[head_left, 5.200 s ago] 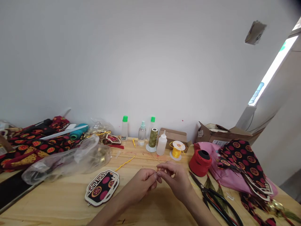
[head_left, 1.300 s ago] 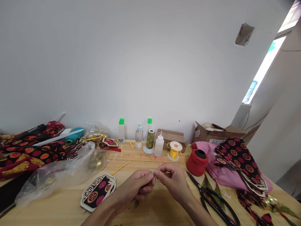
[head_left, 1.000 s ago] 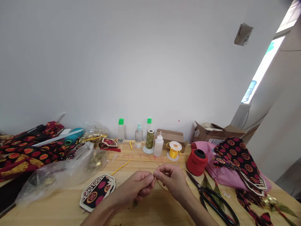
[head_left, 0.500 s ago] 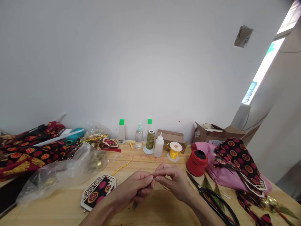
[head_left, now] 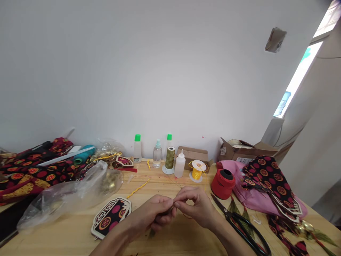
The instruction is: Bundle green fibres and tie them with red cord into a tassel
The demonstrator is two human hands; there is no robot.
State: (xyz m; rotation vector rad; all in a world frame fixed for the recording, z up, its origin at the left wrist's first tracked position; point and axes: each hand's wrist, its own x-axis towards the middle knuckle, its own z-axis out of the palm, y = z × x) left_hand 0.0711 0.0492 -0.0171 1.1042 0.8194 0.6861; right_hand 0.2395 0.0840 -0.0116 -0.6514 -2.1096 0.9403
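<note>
My left hand [head_left: 156, 213] and my right hand [head_left: 197, 206] meet over the wooden table [head_left: 66, 231] near its front edge. Both pinch a thin red thread [head_left: 183, 215] between thumb and fingers, fingertips almost touching. A dark tassel end pokes out under my left hand [head_left: 151, 233]. A patterned fabric badge [head_left: 110, 217] lies just left of my left hand. Black scissors [head_left: 239, 224] lie right of my right hand.
Spools of red [head_left: 223, 184], yellow [head_left: 197, 171] and olive thread [head_left: 169, 159] stand behind, with small bottles [head_left: 157, 153]. A clear plastic bag [head_left: 69, 193] and patterned cloth [head_left: 29, 170] fill the left. Pink cloth, patterned pieces [head_left: 271, 185] and cardboard boxes [head_left: 245, 149] sit at right.
Both hands stayed together at the same spot, with only small finger shifts on the thread. The view tilted slightly.
</note>
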